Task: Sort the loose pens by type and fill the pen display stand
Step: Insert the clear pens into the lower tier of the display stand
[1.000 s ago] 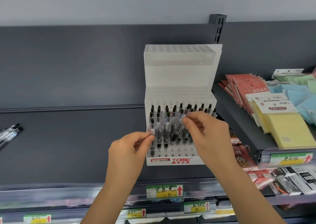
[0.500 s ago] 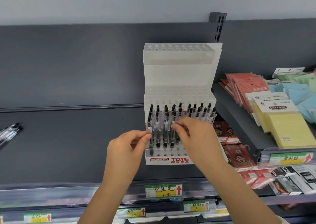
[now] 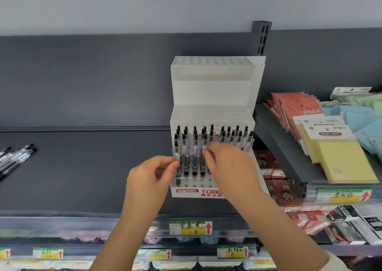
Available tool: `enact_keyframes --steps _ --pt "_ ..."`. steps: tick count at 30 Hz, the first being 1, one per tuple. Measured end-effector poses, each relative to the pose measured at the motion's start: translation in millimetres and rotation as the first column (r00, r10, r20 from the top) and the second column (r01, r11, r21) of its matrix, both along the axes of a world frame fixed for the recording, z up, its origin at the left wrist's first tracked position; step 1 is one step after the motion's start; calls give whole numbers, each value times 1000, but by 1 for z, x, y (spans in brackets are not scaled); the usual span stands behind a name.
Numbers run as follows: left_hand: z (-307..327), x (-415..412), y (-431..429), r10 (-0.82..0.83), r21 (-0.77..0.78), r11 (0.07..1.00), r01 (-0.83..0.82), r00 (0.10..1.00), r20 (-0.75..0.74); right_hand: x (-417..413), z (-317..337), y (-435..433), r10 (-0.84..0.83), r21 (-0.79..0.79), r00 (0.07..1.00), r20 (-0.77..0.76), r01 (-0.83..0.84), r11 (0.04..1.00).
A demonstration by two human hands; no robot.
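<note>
A white tiered pen display stand [image 3: 213, 90] stands on the dark shelf. Its lowest tier holds several clear pens with black caps [image 3: 229, 135]; the two upper tiers show only bare holes. My left hand [image 3: 149, 179] pinches the leftmost clear pen [image 3: 176, 152] at the stand's front-left corner. My right hand [image 3: 229, 167] pinches another clear pen [image 3: 204, 146] near the middle of the lowest tier, and covers the stand's lower right part. A pile of loose clear pens [image 3: 16, 157] lies at the far left of the shelf.
Right of the stand, a raised shelf carries red packets [image 3: 295, 107], yellow sticky notes [image 3: 343, 157] and blue and green pads [image 3: 359, 117]. Brown-red packets [image 3: 275, 179] lie below it. Price labels [image 3: 190, 227] line the shelf's front edge.
My right hand has moved left and down, from the pens at the right of the lowest tier to one near its middle. My left hand stays on the leftmost pen.
</note>
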State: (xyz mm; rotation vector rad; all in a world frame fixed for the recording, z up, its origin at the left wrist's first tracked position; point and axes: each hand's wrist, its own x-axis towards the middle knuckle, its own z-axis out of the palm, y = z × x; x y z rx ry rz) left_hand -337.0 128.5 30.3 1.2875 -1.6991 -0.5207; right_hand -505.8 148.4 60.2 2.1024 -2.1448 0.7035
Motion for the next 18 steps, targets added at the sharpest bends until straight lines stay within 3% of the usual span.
enact_keyframes --steps 10,14,18 --pt "-5 22 9 121 10 992 -124 979 162 -2 -17 13 62 -166 987 149 -37 985" --pt "-11 64 11 194 -35 981 -191 954 228 34 -25 27 212 -217 948 236 -161 963" --pt "-12 128 9 284 -81 959 -272 921 268 88 -32 24 313 -183 939 146 -285 941"
